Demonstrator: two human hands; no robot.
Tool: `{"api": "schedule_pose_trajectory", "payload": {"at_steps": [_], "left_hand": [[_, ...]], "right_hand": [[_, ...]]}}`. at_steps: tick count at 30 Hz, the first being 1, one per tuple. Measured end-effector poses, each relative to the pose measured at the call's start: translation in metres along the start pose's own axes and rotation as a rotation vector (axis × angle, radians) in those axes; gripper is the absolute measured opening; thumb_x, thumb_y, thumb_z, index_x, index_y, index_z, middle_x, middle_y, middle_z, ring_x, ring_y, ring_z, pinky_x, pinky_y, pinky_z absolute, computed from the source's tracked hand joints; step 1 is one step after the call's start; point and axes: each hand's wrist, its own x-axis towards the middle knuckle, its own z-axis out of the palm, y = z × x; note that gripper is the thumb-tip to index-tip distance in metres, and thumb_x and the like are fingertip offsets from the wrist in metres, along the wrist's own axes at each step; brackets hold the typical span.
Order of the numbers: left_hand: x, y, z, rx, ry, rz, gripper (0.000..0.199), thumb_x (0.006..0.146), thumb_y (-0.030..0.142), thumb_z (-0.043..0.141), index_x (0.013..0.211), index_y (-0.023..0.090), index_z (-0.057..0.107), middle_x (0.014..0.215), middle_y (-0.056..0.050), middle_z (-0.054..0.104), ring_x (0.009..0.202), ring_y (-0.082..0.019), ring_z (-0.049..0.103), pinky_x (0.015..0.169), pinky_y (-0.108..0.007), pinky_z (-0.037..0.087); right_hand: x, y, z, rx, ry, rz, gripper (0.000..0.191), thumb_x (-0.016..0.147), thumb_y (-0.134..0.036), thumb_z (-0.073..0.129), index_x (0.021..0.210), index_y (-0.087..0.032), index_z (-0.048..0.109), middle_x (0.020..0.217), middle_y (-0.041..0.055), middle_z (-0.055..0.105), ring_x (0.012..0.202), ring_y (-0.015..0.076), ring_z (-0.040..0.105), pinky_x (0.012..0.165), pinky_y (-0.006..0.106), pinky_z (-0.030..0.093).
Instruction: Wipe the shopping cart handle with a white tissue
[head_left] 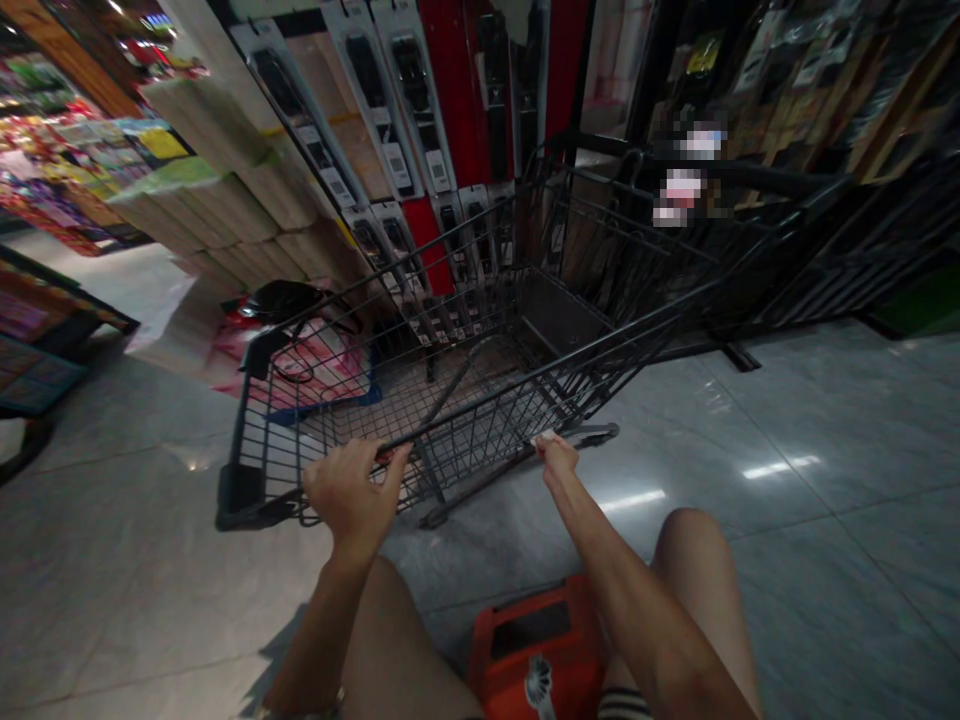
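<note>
Black wire-mesh shopping cart (pixel 525 382) held at its near side, 1 hand on the top rail

The cart stands upright on the grey, glossy tiled floor (pixel 810 580), slantwise before the person, its handle end to the upper right and its other end to the left. The left hand (pixel 352 490) is curled over the near top rail, with the thumb spread along it. The right hand (pixel 556 455) is lower, beside the side mesh, its fingers folded closed; a small pale patch shows at the fingertips, and I cannot tell whether they pinch something or hook the wire.

Judging by this hold, the step in hand is steadying or guiding the cart from its side. Shifting it would call for a firm grip on the rail and an even pull or push, with the wheels free to roll.

Close quarters make that awkward. An orange boxy case (pixel 540 650) with a dark window sits between the person's 2 bare knees. Past the far side hang tall, clear-fronted packs of dark goods (pixel 412 90) on a red-backed display. Beige stacked paper packs (pixel 217 215) rise to the left, near a pink-and-white pack (pixel 322 360) with a shiny black bag (pixel 281 298) above it. Toward the right, a black metal foot (pixel 739 356) juts onto the tiles, where a wheel could catch.
</note>
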Motion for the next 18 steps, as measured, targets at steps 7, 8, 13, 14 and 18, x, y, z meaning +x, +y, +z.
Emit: {"api": "schedule_pose_trajectory", "payload": {"at_steps": [7, 8, 13, 14, 18], "left_hand": [[-0.001, 0.001, 0.0, 0.002, -0.002, -0.019, 0.028, 0.082, 0.045, 0.053, 0.074, 0.019, 0.059, 0.065, -0.002, 0.061, 0.066, -0.021, 0.054, 0.066, -0.033, 0.029], [-0.001, 0.001, -0.001, 0.001, -0.015, -0.027, 0.028, 0.082, 0.045, 0.053, 0.074, 0.019, 0.059, 0.065, -0.003, 0.061, 0.067, -0.021, 0.054, 0.066, -0.033, 0.029], [0.007, 0.019, -0.006, -0.097, -0.07, -0.002, 0.025, 0.083, 0.04, 0.052, 0.091, 0.018, 0.06, 0.084, -0.007, 0.066, 0.083, -0.024, 0.057, 0.075, -0.035, 0.033], [0.009, 0.025, -0.006, -0.136, -0.075, 0.021, 0.027, 0.084, 0.04, 0.052, 0.097, 0.018, 0.059, 0.088, -0.007, 0.066, 0.085, -0.023, 0.057, 0.077, -0.035, 0.033], [0.02, 0.057, 0.001, -0.217, -0.04, 0.04, 0.031, 0.082, 0.04, 0.054, 0.103, 0.017, 0.058, 0.089, -0.008, 0.066, 0.085, -0.022, 0.056, 0.08, -0.036, 0.034]], "right_hand": [[-0.007, -0.011, -0.02, 0.064, -0.056, -0.037, 0.022, 0.04, -0.017, 0.075, 0.059, -0.015, 0.063, 0.054, -0.0006, 0.064, 0.052, 0.013, 0.058, 0.047, 0.023, 0.044], [-0.008, -0.012, -0.025, 0.063, -0.05, -0.048, 0.023, 0.04, -0.018, 0.075, 0.06, -0.015, 0.064, 0.055, -0.0004, 0.065, 0.053, 0.0133, 0.058, 0.048, 0.023, 0.044], [0.001, -0.018, -0.04, 0.018, 0.002, -0.108, 0.019, 0.043, -0.019, 0.073, 0.06, -0.014, 0.065, 0.054, -0.0019, 0.064, 0.054, 0.0128, 0.056, 0.052, 0.024, 0.042], [0.003, -0.018, -0.04, 0.001, 0.008, -0.115, 0.018, 0.045, -0.019, 0.073, 0.06, -0.014, 0.065, 0.054, -0.0019, 0.063, 0.054, 0.0129, 0.056, 0.052, 0.025, 0.042], [0.012, -0.014, -0.03, -0.069, 0.023, -0.12, 0.014, 0.05, -0.013, 0.074, 0.059, -0.013, 0.063, 0.052, -0.0031, 0.061, 0.053, 0.0125, 0.055, 0.052, 0.024, 0.041]]}}
